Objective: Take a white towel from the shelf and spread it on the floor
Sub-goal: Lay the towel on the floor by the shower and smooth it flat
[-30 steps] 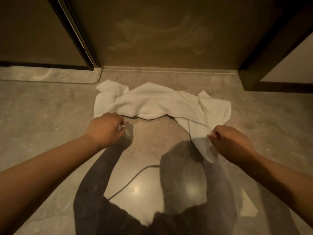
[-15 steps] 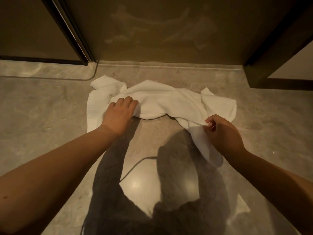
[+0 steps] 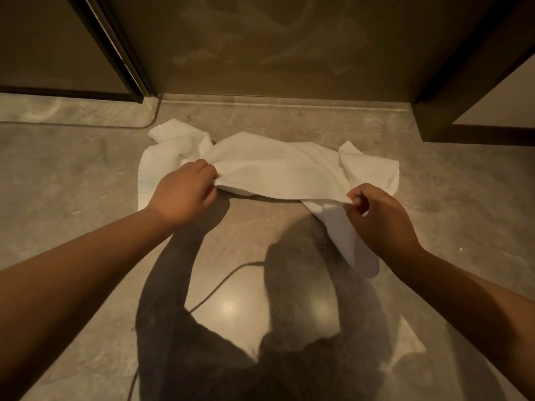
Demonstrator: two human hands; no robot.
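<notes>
Your white towel [image 3: 278, 169], soft ribbed terry, lies bunched and creased on the polished grey stone floor [image 3: 72, 180] before a brown wall. Your left hand [image 3: 182, 195] and right hand [image 3: 379, 218] each have fingers pinched on its near edge.

left hand [image 3: 183, 195]: arm stretched forward, fingers [image 3: 206, 172] curled and pinching cloth | right hand [image 3: 381, 219]: arm stretched forward, knuckles up, thumb and fingers closed on cloth edge
</notes>
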